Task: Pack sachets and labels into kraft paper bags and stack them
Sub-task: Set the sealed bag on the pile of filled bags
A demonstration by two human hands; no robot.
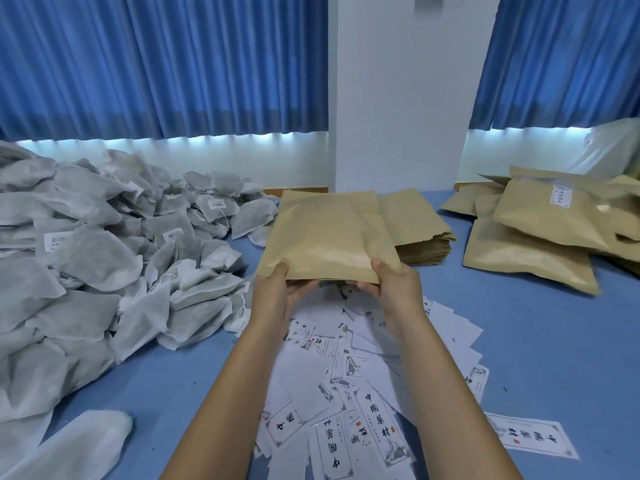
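Observation:
A bulging kraft paper bag [329, 233] is held up over the blue table, its near edge towards me. My left hand [277, 294] grips the bag's near left corner, thumb on top and fingers underneath. My right hand [391, 285] grips the near right corner the same way. A big heap of grey-white sachets [104, 258] fills the left side. Loose white printed labels [349, 382] lie scattered under my forearms. A stack of flat empty kraft bags [419, 230] sits just behind the held bag. Filled kraft bags [540, 237] are piled at the right.
Blue curtains and a white wall close off the far edge of the blue table [540, 341]. A clear plastic bag [609, 147] lies at the far right behind the filled pile. One sachet [79, 441] lies apart at the near left.

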